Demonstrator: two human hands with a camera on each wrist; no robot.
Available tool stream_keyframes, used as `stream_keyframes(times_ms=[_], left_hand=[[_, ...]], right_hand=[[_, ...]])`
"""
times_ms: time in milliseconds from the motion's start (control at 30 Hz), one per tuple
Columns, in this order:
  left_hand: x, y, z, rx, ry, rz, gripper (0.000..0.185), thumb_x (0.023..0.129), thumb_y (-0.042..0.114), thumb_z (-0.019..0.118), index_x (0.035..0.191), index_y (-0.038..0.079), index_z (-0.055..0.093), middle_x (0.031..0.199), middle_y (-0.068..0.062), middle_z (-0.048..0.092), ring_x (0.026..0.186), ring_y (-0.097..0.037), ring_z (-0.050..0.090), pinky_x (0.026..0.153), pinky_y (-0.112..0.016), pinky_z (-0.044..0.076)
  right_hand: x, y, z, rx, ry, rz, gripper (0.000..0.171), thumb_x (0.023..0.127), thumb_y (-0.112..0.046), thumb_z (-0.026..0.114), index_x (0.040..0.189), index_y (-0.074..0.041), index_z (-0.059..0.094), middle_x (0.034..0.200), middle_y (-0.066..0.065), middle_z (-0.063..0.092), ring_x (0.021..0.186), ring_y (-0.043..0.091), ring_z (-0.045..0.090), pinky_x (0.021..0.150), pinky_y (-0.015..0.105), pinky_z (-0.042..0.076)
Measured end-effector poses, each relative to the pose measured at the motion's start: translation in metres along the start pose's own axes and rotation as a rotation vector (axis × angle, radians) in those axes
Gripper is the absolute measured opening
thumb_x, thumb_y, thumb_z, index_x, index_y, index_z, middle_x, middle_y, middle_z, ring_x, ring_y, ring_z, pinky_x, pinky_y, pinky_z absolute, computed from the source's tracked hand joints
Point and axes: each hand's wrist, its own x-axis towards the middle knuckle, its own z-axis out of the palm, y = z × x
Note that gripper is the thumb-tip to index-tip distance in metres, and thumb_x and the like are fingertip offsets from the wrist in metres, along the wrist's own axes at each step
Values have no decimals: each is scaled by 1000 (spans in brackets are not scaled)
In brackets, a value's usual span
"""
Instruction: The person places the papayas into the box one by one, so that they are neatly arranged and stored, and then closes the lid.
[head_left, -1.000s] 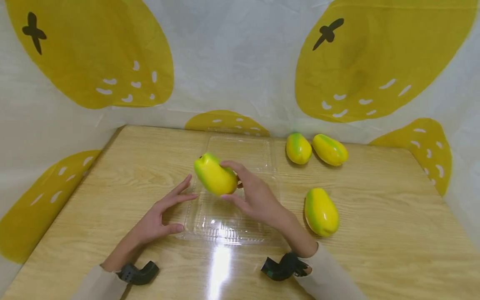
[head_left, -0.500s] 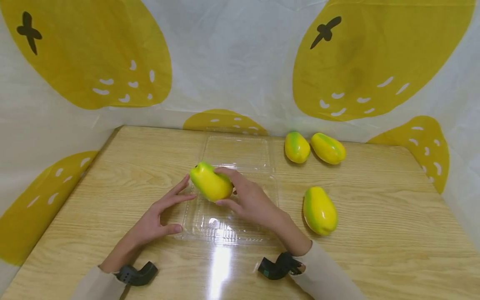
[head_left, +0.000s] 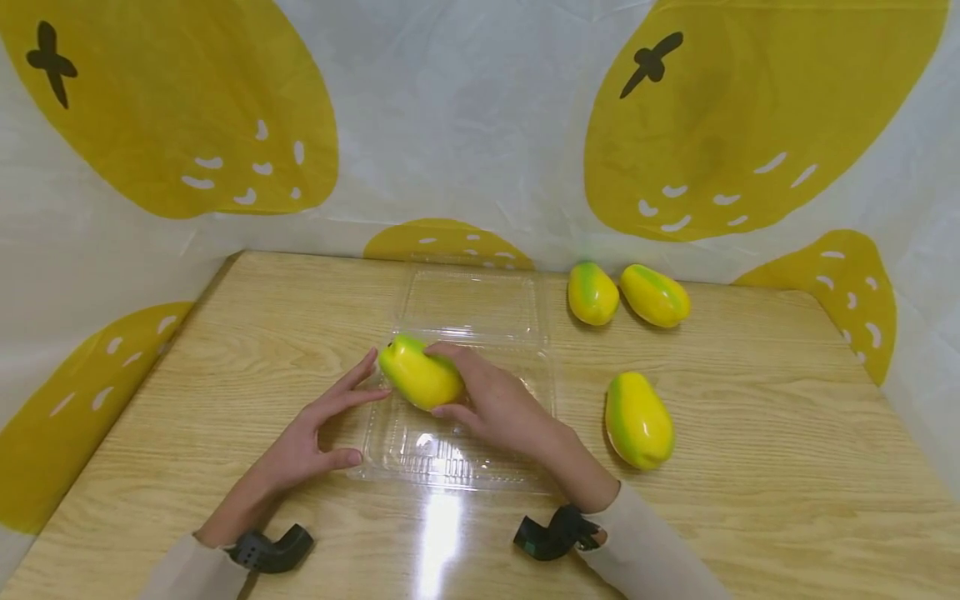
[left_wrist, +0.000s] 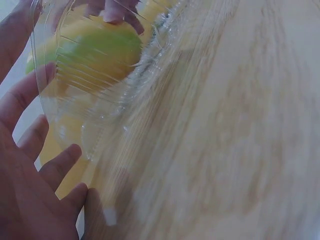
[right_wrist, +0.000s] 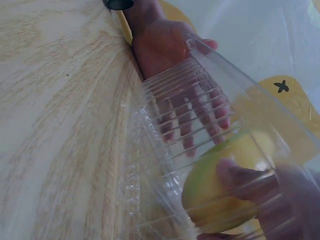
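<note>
Gripping yellow fruit (head_left: pixel 420 377), right hand (head_left: pixel 497 402) — some fingers hidden — left hand (head_left: pixel 317 433) spread, clear container (head_left: pixel 480 458) partly covered

Item one, on my remote feed: clear plastic container (head_left: pixel 468 467), ribbed-walled, lid (head_left: pixel 471 304) laid back on its far side. Item two: glossy yellow-and-green fruit (head_left: pixel 417 375), held aslant at the container's left, dark-tipped end leftward; I cannot tell whether it touches bottom.
</note>
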Motion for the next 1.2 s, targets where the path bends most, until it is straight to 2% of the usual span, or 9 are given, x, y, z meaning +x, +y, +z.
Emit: stream_keyframes(times_ms=[100,233,333,633,800,1000,1067,1200], left_hand=[[0,0,0,-1,1,6,66,80,32,76,136,9,52,158,-15,14,143,-35,13,103,-70,10],[0,-2,0,-11,1,35,63,80,30,75,134,6,54,157,-19,13,143,-37,14,112,-50,11],[0,-2,0,-13,3,44,62,80,28,75,134,5,54,157,-20,13,143,-38,13,114,-39,10],[1,-5,0,-21,10,73,62,79,25,76,134,5,54,156,-23,14,142,-39,13,114,-33,10],[1,-4,1,-20,10,65,63,78,23,76,134,5,54,156,-22,14,142,-39,14,114,-33,10],[0,-2,1,-9,9,32,64,76,21,77,134,6,54,157,-19,14,143,-37,14,112,-52,10],[0,-2,1,-6,8,26,65,76,21,77,134,7,54,157,-18,14,143,-37,14,111,-55,10],[0,-1,1,-9,6,27,65,75,19,77,134,6,54,157,-18,14,143,-37,14,113,-44,11]], right_hand=[[0,0,1,-26,-11,6,69,87,-30,72,144,-21,33,144,-3,42,124,16,49,101,35,41],[0,0,1,-47,-10,4,69,87,-30,72,143,-22,33,144,-4,42,125,14,48,101,34,40],[0,0,1,-53,-10,0,68,88,-30,70,144,-22,33,144,-4,42,125,14,48,101,34,40],[0,0,3,-73,-9,-19,63,90,-29,67,142,-27,33,144,-5,41,122,15,50,98,36,44],[-1,0,3,-91,-16,-7,62,91,-31,66,143,-29,32,145,-6,39,118,15,53,92,37,48],[-1,0,3,-111,-7,-1,63,90,-33,67,143,-30,33,145,-7,39,124,13,47,95,37,46],[0,0,4,-113,1,-5,63,90,-32,68,143,-29,33,144,-7,40,126,13,45,97,37,44],[0,0,4,-119,15,-9,64,89,-30,69,142,-27,35,143,-6,40,126,13,43,99,37,43]])
